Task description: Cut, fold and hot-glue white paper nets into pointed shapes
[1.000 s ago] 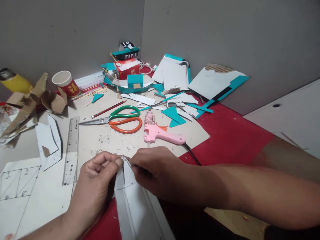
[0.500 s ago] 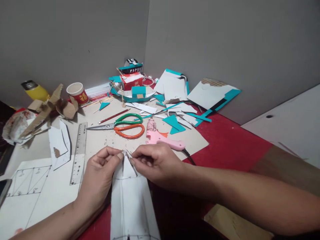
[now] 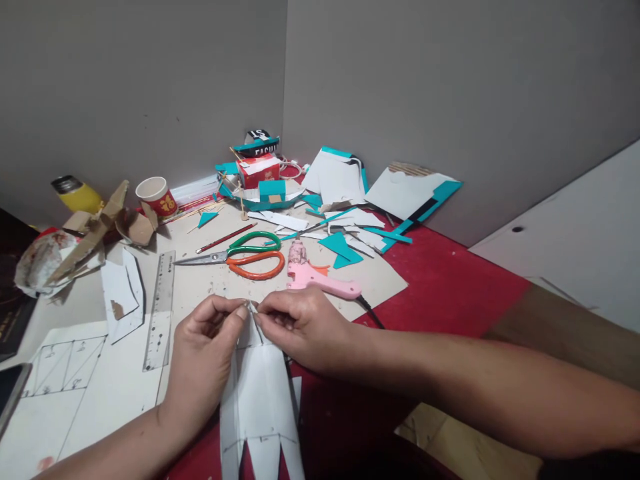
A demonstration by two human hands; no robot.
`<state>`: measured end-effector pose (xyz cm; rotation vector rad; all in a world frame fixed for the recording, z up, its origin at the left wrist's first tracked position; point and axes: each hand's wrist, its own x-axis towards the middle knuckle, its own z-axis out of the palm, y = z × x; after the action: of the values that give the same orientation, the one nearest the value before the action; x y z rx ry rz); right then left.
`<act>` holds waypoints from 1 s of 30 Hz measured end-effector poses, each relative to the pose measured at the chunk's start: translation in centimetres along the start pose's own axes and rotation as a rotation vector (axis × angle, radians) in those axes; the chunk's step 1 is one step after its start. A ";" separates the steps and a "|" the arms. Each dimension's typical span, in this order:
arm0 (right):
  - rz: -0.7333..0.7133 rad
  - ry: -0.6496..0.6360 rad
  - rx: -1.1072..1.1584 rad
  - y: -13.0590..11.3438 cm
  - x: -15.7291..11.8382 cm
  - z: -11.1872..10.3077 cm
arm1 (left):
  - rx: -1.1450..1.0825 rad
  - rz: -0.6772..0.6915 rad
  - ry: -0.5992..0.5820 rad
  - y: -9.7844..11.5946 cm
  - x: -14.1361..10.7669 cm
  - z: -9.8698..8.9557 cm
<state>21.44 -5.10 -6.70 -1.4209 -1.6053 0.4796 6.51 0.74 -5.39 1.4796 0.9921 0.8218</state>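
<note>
A long folded white card piece (image 3: 265,393) extends toward me, with pointed flaps at its near end. Its narrow far tip is pinched between both hands. My left hand (image 3: 213,340) grips the tip's left side between thumb and forefinger. On the right side, my right hand (image 3: 295,327) holds the tip the same way, its fingers almost touching the left ones. Beyond the hands lie scissors (image 3: 255,265) with green and orange handles and a pink glue gun (image 3: 325,280). A clear ruler (image 3: 160,313) is left of my left hand.
A teal card boat (image 3: 273,193), a red-and-white paper cup (image 3: 156,195) and a yellow bottle (image 3: 77,195) stand at the back. Teal and white scraps (image 3: 343,250) lie beyond the glue gun. A sheet with a drawn grid (image 3: 65,363) and a dark phone edge are at left.
The white card has tilted and its near end has risen, so its pointed flaps now show. Both hands keep their pinch at the tip. The view has shifted slightly.
</note>
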 end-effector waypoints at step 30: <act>0.233 0.045 0.336 0.7 -0.1 1.3 | 0.172 0.116 0.118 0.2 -0.4 0.5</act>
<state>20.81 -4.61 -7.95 -1.3527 -1.2575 0.8076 6.84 0.13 -5.28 1.6631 1.0948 0.9344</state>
